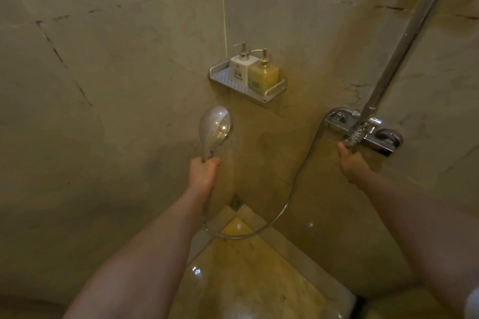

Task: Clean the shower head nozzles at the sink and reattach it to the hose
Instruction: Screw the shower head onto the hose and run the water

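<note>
The left hand (203,172) is closed around the handle of the shower head (214,125), holding it upright with the chrome back toward the camera, so the nozzles face the wall and cannot be seen. The hose (274,217) runs from below that hand, sags in a loop and climbs to the mixer valve (363,128), so the head appears joined to the hose, though the joint is hidden by the grip. Holding the handle low probably keeps the head steady and clear of the wall.

The right hand (351,160) reaches up to the fitting under the riser pipe (404,49), thumb raised beside it; whether its fingers grip the fitting or only touch it cannot be told. My guess is that it is working a control or checking the connection.

Above the left hand, a corner shelf (220,77) carries 2 pump bottles: a white bottle (242,67) and a yellow bottle (263,76), touching side by side. The shelf's front edge lies near the head's top, so lifting has little room. Between the hands the wall is bare, and the space below the hose loop is open for moving.
</note>
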Demonstrator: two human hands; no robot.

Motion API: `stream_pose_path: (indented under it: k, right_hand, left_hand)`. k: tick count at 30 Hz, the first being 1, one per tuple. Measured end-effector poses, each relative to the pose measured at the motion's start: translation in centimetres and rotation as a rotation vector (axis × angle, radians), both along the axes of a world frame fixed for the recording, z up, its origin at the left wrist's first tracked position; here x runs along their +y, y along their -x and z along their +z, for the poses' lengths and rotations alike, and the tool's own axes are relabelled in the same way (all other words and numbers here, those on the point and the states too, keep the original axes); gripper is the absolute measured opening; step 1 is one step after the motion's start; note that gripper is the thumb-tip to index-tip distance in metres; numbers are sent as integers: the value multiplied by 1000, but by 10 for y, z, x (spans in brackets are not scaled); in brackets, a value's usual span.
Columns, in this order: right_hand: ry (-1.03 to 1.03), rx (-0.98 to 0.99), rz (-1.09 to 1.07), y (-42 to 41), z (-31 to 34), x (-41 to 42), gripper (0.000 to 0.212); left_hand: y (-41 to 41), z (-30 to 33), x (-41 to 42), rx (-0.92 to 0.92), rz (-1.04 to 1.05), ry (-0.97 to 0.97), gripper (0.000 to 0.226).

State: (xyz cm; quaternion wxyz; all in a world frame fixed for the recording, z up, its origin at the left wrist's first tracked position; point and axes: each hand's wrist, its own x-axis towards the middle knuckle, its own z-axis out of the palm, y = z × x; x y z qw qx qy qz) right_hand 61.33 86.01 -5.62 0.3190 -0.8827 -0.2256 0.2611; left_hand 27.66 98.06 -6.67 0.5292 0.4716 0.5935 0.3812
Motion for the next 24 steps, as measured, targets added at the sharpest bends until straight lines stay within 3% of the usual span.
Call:
stream_pose_path:
  k: [2, 10, 12, 15, 17, 21, 24]
  right_hand:
    - [44, -67, 67, -4, -4, 0, 50]
    - [121, -217, 103, -6, -9, 7, 45]
    - [183, -237, 148, -5, -7, 9, 46]
    - [234, -205, 169, -10, -5, 12, 35]
    - [258, -188, 161, -13, -4, 14, 32]
    - [317, -210, 169, -12, -2, 14, 51]
    - [361, -248, 238, -10, 2, 14, 68]
  left_hand:
    - [12, -12, 13, 38, 4, 28, 17]
    - [15, -17, 43, 88, -66, 42, 18]
    - [14, -22, 52, 90, -75, 46, 31]
    - [14, -32, 67, 108, -61, 35, 67]
    - [11, -28, 72, 120, -57, 27, 58]
    - [9, -17, 75, 128, -59, 2, 25]
    - [10, -20, 82, 67, -5, 15, 22]
